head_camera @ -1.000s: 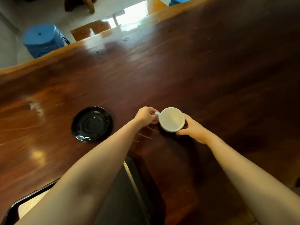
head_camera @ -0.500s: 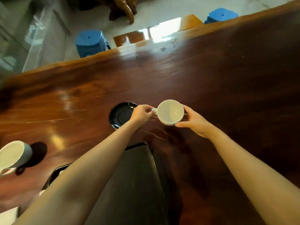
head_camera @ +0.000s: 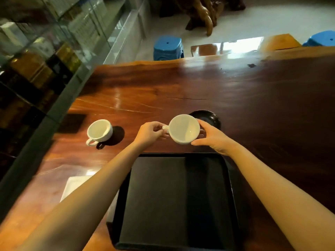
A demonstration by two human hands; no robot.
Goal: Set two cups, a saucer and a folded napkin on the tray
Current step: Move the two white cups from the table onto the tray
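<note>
I hold a white cup [head_camera: 184, 128] in the air just beyond the far edge of the black tray [head_camera: 177, 200]. My left hand [head_camera: 149, 134] pinches its handle and my right hand [head_camera: 210, 137] cups its right side. Behind the cup a black saucer [head_camera: 210, 117] lies on the wooden table, partly hidden. A second white cup [head_camera: 99, 131] stands on the table to the left, handle toward me. A white folded napkin [head_camera: 76, 185] lies left of the tray, mostly covered by my left forearm.
The wooden table [head_camera: 253, 109] stretches far to the right and back. A glass cabinet [head_camera: 45, 51] runs along the left table edge. Blue stools [head_camera: 167, 48] and a wooden bench stand beyond the far edge.
The cup has been lifted off the table and carried left, toward the tray. My view swung left, bringing the whole tray, the second cup and the napkin into sight.
</note>
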